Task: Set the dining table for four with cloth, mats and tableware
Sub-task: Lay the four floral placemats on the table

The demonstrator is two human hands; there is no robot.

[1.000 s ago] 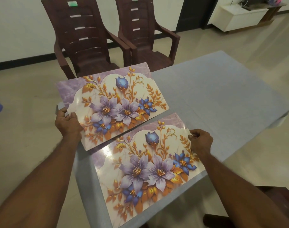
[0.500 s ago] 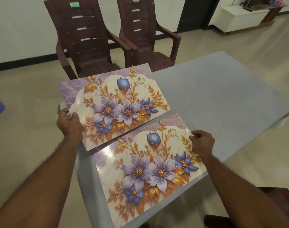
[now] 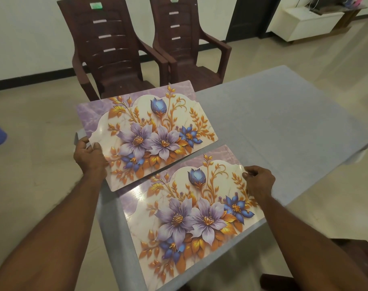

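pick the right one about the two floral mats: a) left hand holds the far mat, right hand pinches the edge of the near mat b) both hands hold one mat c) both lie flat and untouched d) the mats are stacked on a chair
a: the left hand grips the left edge of the far mat, and the right hand pinches the right edge of the near mat, which lies on the grey cloth.

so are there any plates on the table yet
No, the grey cloth carries only two floral mats, the far mat held by the left hand and the near mat by the right hand.
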